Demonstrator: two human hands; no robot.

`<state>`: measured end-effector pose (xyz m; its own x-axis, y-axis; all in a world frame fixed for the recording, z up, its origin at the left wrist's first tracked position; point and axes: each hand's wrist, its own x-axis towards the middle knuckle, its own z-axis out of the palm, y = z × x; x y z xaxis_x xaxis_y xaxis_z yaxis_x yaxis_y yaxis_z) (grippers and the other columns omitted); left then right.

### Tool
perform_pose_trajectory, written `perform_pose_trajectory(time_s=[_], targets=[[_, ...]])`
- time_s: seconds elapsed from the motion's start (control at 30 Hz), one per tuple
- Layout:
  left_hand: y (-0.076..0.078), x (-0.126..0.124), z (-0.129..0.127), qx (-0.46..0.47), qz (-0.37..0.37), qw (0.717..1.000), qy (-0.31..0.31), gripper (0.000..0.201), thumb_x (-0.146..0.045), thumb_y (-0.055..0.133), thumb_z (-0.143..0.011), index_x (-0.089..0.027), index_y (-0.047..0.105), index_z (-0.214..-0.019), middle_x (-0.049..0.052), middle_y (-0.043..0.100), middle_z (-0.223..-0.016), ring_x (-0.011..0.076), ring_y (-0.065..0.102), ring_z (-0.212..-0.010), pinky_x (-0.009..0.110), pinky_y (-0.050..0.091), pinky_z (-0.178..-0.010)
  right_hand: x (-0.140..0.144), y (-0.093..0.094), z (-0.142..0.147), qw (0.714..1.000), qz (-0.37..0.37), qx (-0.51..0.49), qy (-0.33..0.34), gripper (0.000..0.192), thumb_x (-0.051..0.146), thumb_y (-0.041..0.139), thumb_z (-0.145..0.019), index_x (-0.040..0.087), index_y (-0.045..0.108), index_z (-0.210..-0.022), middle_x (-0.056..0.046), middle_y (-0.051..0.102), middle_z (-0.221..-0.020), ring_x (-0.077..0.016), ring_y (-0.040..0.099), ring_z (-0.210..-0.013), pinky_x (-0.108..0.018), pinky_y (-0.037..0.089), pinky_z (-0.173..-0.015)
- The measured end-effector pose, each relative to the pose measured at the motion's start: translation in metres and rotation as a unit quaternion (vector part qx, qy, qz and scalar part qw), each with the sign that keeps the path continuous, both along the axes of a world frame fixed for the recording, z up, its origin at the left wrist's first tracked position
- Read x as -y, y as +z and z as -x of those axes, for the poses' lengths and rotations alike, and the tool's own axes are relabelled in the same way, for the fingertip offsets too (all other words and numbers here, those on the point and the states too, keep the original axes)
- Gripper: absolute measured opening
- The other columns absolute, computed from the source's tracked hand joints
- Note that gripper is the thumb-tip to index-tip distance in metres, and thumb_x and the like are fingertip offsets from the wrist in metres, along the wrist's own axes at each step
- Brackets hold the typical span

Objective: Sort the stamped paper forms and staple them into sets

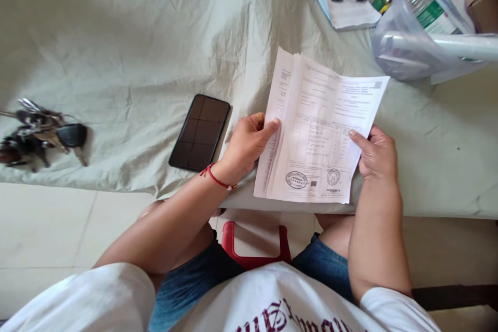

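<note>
Several printed sheets of paper (317,129), slightly fanned at the left, are held between my two hands above the table's near edge. The top sheet carries a printed table, round and oval stamps low down, and small square codes. My left hand (249,142) grips the left edge, its thumb on top and the other fingers behind. At the right edge, my right hand (376,154) pinches the papers with its thumb on the front; its fingertips are hidden behind them. A black smartphone (199,132) lies dark-screened just left of my left hand.
A bunch of keys (42,132) rests at the far left of the cloth-covered table (128,26). At the back right are a notepad with a pen (352,8), a tape measure (383,2) and a filled translucent tub (397,36). A red stool (257,259) shows below.
</note>
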<state>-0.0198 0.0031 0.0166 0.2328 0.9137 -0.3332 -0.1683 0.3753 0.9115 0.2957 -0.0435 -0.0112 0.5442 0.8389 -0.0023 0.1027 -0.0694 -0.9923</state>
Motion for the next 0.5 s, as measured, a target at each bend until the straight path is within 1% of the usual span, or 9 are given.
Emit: perform_pose_trajectory(time_s=[0.1,0.17,0.27,0.3,0.33,0.4,0.43,0.47,0.5], targets=[[0.0,0.0,-0.001,-0.017,0.001,1.0,-0.002,0.018,-0.022,0.072,-0.106,-0.02,0.068,-0.088,0.003,0.072,-0.083,0.0155,0.064,-0.071,0.028,0.049,-0.065,-0.004,-0.003,-0.008,0.997,-0.012,0.054,-0.052,0.034,0.033,0.098,-0.067,0.02,0.087,-0.096,-0.001,0.086,-0.091,-0.0195,0.075,-0.08,-0.042,0.07,-0.089],[-0.002,0.001,-0.003,-0.019,-0.007,1.0,0.008,0.009,-0.013,0.067,-0.103,-0.022,0.068,-0.103,0.001,0.07,-0.082,0.0165,0.065,-0.071,0.028,0.049,-0.066,-0.008,-0.001,-0.011,0.994,-0.036,0.053,-0.087,0.03,0.027,0.094,-0.067,0.018,0.087,-0.095,-0.002,0.085,-0.089,-0.0178,0.073,-0.078,-0.038,0.068,-0.087],[-0.006,0.004,-0.007,-0.044,-0.035,0.997,0.057,0.048,-0.003,0.069,-0.092,-0.027,0.062,-0.133,-0.003,0.069,-0.083,0.0177,0.065,-0.071,0.029,0.049,-0.067,-0.015,0.007,-0.008,0.989,-0.097,0.007,-0.109,0.037,0.023,0.093,-0.061,0.015,0.088,-0.098,-0.005,0.088,-0.096,-0.0189,0.077,-0.085,-0.038,0.069,-0.094],[-0.007,0.005,-0.008,-0.057,-0.049,0.994,0.073,0.056,-0.001,0.069,-0.089,-0.028,0.061,-0.137,-0.003,0.068,-0.084,0.0174,0.064,-0.07,0.029,0.048,-0.067,-0.017,0.009,-0.006,0.988,-0.11,-0.007,-0.106,0.04,0.022,0.094,-0.06,0.015,0.088,-0.1,-0.005,0.089,-0.099,-0.0196,0.078,-0.089,-0.04,0.069,-0.099],[-0.007,0.007,-0.009,-0.071,-0.065,0.992,0.082,0.056,0.001,0.069,-0.088,-0.027,0.063,-0.136,-0.003,0.067,-0.084,0.0167,0.062,-0.071,0.029,0.047,-0.068,-0.018,0.012,-0.003,0.988,-0.117,-0.017,-0.099,0.042,0.022,0.095,-0.06,0.015,0.089,-0.102,-0.006,0.089,-0.102,-0.0203,0.08,-0.093,-0.042,0.068,-0.105],[-0.005,0.009,-0.011,-0.094,-0.081,0.989,0.079,0.037,0.001,0.067,-0.09,-0.024,0.072,-0.116,-0.004,0.06,-0.076,0.0151,0.054,-0.067,0.03,0.041,-0.067,-0.019,0.016,0.003,0.99,-0.121,-0.025,-0.074,0.043,0.023,0.095,-0.062,0.015,0.089,-0.104,-0.006,0.09,-0.104,-0.0213,0.082,-0.101,-0.044,0.064,-0.117],[-0.002,0.009,-0.012,-0.104,-0.078,0.99,0.058,0.023,-0.001,0.066,-0.094,-0.022,0.073,-0.099,-0.004,0.052,-0.069,0.0147,0.049,-0.066,0.03,0.038,-0.066,-0.019,0.017,0.006,0.991,-0.119,-0.023,-0.057,0.041,0.023,0.095,-0.064,0.015,0.09,-0.104,-0.006,0.089,-0.104,-0.022,0.082,-0.105,-0.045,0.061,-0.122],[0.001,0.01,-0.011,-0.1,-0.059,0.992,0.048,0.021,-0.005,0.064,-0.098,-0.021,0.073,-0.09,-0.004,0.049,-0.065,0.0145,0.045,-0.064,0.031,0.036,-0.065,-0.018,0.018,0.009,0.992,-0.117,-0.019,-0.041,0.039,0.024,0.095,-0.066,0.016,0.09,-0.103,-0.005,0.089,-0.103,-0.0229,0.082,-0.109,-0.046,0.058,-0.126],[0.005,0.009,-0.011,-0.091,-0.035,0.994,0.045,0.022,-0.01,0.063,-0.104,-0.021,0.073,-0.087,-0.003,0.05,-0.066,0.0145,0.045,-0.064,0.031,0.036,-0.065,-0.018,0.018,0.011,0.993,-0.115,-0.013,-0.028,0.035,0.026,0.096,-0.067,0.017,0.09,-0.101,-0.005,0.089,-0.101,-0.0237,0.082,-0.111,-0.048,0.056,-0.13]])
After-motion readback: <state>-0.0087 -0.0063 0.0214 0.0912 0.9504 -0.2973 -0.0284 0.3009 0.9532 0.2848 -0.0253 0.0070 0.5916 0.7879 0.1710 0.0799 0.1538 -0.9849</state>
